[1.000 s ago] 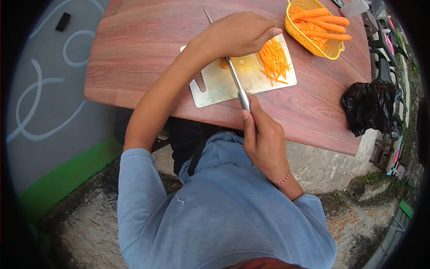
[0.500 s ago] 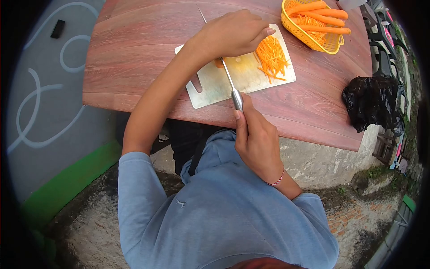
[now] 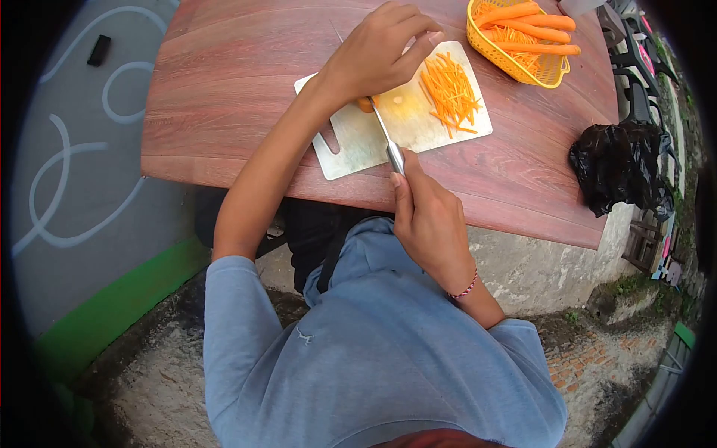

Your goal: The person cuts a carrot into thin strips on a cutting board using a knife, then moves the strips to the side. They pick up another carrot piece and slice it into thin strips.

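My right hand [image 3: 433, 216] is wrapped round the metal handle of a kitchen knife [image 3: 387, 138]. Its blade slants away across a white cutting board [image 3: 351, 153] and passes under my left hand [image 3: 385, 51], with the tip showing beyond. My left hand is raised over the far part of the board, fingers loosely bent and apart from the thumb, with nothing visible in them. Below its wrist, a piece of carrot [image 3: 364, 104] lies against the blade, mostly hidden. A pile of carrot strips [image 3: 451, 89] covers the right side of the board, just right of my left hand.
A yellow basket [image 3: 500, 63] with whole carrots [image 3: 534, 48] and shreds stands at the far right of the reddish wooden table [image 3: 216, 112]. A black plastic bag [image 3: 618, 168] hangs at the table's right edge. Chairs [image 3: 638, 97] stand beyond it.
My left hand has shifted up and to the left, away from the carrot strips. My right hand keeps its grip on the knife and has hardly moved.
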Motion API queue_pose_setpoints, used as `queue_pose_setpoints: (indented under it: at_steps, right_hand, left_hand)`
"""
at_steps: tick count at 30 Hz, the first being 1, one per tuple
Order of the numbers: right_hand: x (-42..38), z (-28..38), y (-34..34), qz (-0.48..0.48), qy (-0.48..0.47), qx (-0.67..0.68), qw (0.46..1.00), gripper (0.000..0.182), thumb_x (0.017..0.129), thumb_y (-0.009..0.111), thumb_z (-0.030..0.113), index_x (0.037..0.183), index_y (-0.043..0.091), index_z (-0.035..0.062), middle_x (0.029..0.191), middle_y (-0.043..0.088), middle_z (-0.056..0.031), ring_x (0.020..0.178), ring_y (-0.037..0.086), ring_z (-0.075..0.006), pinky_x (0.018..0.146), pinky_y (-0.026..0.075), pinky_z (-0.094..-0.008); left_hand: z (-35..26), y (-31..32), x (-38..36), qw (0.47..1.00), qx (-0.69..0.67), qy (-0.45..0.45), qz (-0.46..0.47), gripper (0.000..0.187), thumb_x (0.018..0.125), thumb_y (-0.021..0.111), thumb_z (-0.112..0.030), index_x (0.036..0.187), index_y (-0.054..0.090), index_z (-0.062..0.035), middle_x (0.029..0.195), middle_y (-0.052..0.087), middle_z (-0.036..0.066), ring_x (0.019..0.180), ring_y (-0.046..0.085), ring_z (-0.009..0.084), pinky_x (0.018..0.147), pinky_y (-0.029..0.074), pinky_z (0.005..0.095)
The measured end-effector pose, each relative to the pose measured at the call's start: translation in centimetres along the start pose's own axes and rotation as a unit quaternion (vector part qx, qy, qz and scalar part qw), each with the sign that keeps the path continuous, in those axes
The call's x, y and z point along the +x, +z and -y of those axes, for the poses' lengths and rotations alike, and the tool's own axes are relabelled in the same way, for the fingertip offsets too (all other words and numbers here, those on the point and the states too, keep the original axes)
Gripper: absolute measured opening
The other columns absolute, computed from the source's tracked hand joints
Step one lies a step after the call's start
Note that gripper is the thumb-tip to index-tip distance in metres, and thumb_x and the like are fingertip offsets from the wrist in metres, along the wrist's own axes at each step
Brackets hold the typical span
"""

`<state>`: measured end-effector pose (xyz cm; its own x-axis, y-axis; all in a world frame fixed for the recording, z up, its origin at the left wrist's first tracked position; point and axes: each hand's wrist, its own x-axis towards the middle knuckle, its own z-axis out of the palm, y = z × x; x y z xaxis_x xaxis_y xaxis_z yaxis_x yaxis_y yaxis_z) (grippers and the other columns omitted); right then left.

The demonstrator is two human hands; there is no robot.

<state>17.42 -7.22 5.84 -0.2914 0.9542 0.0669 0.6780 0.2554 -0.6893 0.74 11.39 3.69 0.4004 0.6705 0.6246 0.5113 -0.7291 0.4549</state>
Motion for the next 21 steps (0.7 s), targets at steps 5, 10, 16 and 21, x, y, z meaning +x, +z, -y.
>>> queue_pose_setpoints:
  at_steps: [5, 10, 16, 21]
  right_hand:
    - [0.3, -0.9, -1.1, 0.031, 0.054, 0.091, 0.994, 0.038, 0.109, 0.058, 0.017, 0.139, 0.059, -0.0054, 0.082, 0.067, -0.0288, 0.075, 0.069, -0.0475, 0.067, 0.053, -0.0525]
    - [0.4, -1.8, -1.0, 0.04, 0.076, 0.148, 0.985, 0.036, 0.109, 0.058, 0.016, 0.139, 0.061, -0.004, 0.082, 0.067, -0.0287, 0.077, 0.07, -0.0467, 0.07, 0.054, -0.0485]
    - [0.3, -1.4, -1.3, 0.06, 0.106, 0.191, 0.974, 0.039, 0.108, 0.061, 0.014, 0.142, 0.061, -0.0051, 0.082, 0.067, -0.0251, 0.072, 0.071, -0.035, 0.07, 0.054, -0.041]
    - [-0.3, -1.6, -1.8, 0.03, 0.067, 0.213, 0.974, 0.041, 0.107, 0.062, 0.011, 0.143, 0.061, -0.0059, 0.081, 0.067, -0.0231, 0.069, 0.069, -0.0299, 0.069, 0.054, -0.038]
  left_hand:
    - [-3.2, -3.9, -5.1, 0.981, -0.069, -0.145, -0.104, 0.021, 0.094, 0.066, -0.008, 0.115, 0.067, -0.0021, 0.111, 0.07, 0.013, 0.106, 0.067, 0.0288, 0.095, 0.051, 0.0445]
    - [-6.3, -3.0, -10.1, 0.966, -0.006, -0.252, -0.052, 0.03, 0.09, 0.072, -0.009, 0.118, 0.065, -0.0039, 0.112, 0.069, 0.013, 0.112, 0.065, 0.0305, 0.104, 0.046, 0.0466]
    - [-6.1, -2.4, -11.1, 0.972, 0.077, -0.217, -0.053, 0.032, 0.092, 0.081, -0.019, 0.118, 0.069, -0.0062, 0.11, 0.072, 0.008, 0.106, 0.066, 0.0275, 0.1, 0.043, 0.041]
    - [-5.9, -2.5, -10.9, 0.949, 0.108, -0.292, -0.048, 0.025, 0.097, 0.076, -0.027, 0.111, 0.072, -0.0075, 0.109, 0.072, 0.006, 0.104, 0.061, 0.0256, 0.094, 0.033, 0.0447]
